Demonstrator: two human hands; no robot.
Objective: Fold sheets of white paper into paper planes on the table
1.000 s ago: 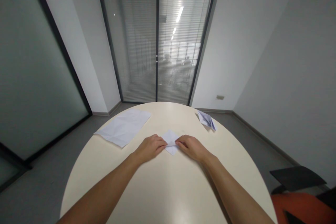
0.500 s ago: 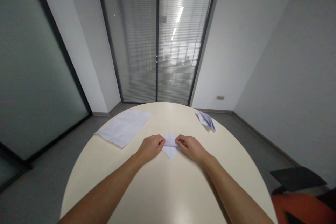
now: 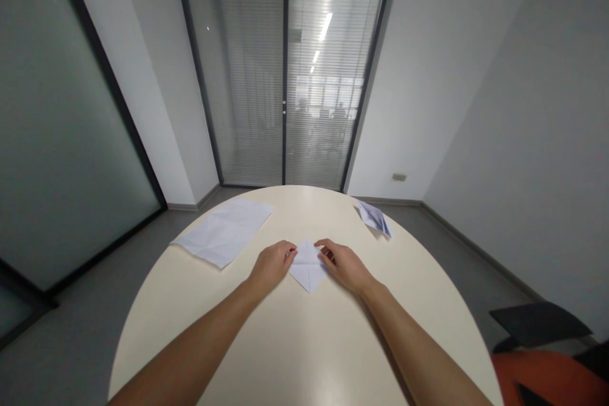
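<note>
A small piece of folded white paper point(image 3: 307, 273) lies on the table in front of me, pointed at its near end, with a crease across it and another down its middle. At its left corner, my left hand point(image 3: 273, 264) is closed, thumb and forefinger pinching the paper's edge. My right hand point(image 3: 346, 266) is at the right edge, forefinger and thumb apart, fingertips at or just over the paper. The remaining fingers of both hands are curled and partly hidden.
On the round cream table point(image 3: 266, 355), a creased white sheet point(image 3: 226, 231) lies at the back left. A folded paper piece point(image 3: 375, 219) rests near the back right rim. An orange and black chair point(image 3: 547, 374) stands at the lower right. Glass doors point(image 3: 285, 76) are beyond the table.
My right forefinger and thumb have parted from their pinch. The left hand has shifted slightly left, still at the paper's edge. More of the folded paper's near part shows.
</note>
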